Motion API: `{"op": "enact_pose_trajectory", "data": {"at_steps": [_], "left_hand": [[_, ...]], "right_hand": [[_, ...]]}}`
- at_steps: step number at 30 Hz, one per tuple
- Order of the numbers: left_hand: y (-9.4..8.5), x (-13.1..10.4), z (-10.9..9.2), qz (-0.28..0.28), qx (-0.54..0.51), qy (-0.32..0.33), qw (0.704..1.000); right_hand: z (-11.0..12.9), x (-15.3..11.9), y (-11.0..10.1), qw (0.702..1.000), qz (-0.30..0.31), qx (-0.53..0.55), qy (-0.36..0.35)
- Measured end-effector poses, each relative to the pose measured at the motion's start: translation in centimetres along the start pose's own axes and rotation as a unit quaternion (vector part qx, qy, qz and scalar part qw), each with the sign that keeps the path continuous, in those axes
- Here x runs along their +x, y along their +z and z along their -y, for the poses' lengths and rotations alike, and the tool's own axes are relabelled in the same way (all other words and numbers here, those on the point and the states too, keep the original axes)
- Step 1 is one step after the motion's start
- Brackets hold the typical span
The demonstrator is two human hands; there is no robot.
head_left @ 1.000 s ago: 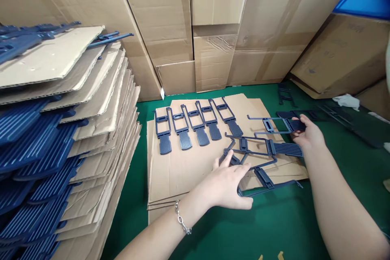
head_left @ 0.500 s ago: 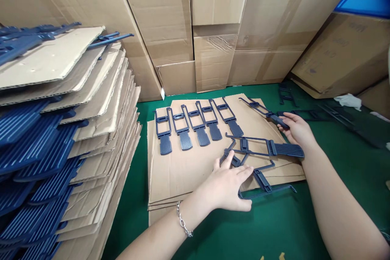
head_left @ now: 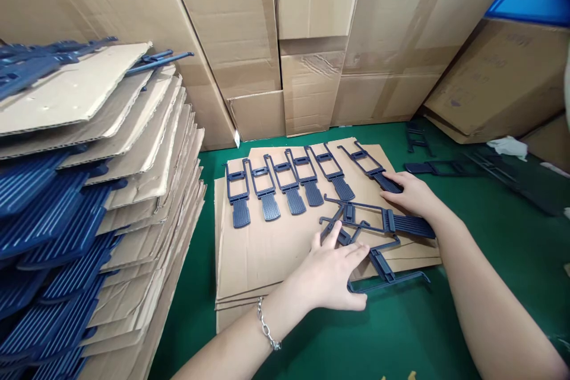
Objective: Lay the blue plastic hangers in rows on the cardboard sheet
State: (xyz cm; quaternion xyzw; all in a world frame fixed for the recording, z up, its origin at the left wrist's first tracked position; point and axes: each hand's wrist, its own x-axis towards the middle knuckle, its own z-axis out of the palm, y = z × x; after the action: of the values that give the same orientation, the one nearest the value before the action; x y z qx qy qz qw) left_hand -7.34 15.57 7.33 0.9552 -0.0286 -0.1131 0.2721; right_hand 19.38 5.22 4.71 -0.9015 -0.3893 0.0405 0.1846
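Observation:
My right hand [head_left: 412, 195] grips the ribbed end of a dark blue plastic frame [head_left: 361, 158], which lies at the right end of a row on a cardboard sheet [head_left: 249, 255]. Several matching frames [head_left: 293, 184] sit in that row, ribbed ends toward me. With fingers spread, my left hand [head_left: 332, 270] rests over a loose group of frames and touches them. One of these, a sideways frame [head_left: 367, 217], has its ribbed end near my right wrist. Another frame [head_left: 383, 266] overhangs the cardboard's near edge. Parts under my left palm are hidden.
At left rises a tall stack of cardboard sheets [head_left: 155, 190] with blue frames between the layers. Cardboard boxes [head_left: 222, 24] wall off the back. More frames [head_left: 445, 167] and white crumpled material [head_left: 508, 148] lie right on the green table [head_left: 503, 202].
My right hand has moved left and slightly toward me, bringing its frame down into line with the row. The sideways frame has shifted slightly left. My left hand stays nearly still.

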Motion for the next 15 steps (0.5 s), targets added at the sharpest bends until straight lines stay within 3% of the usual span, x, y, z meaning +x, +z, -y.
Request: {"op": "enact_pose_trajectory", "data": {"at_steps": [7, 15], "left_hand": [[0.4, -0.1, 0.0, -0.023, 0.011, 0.004, 1.0], [0.8, -0.3, -0.1, -0.043, 0.024, 0.012, 0.999]], "right_hand": [[1.2, -0.1, 0.5, 0.998, 0.042, -0.039, -0.027], [1.4, 0.3, 2.2, 0.993, -0.013, -0.028, -0.117]]}}
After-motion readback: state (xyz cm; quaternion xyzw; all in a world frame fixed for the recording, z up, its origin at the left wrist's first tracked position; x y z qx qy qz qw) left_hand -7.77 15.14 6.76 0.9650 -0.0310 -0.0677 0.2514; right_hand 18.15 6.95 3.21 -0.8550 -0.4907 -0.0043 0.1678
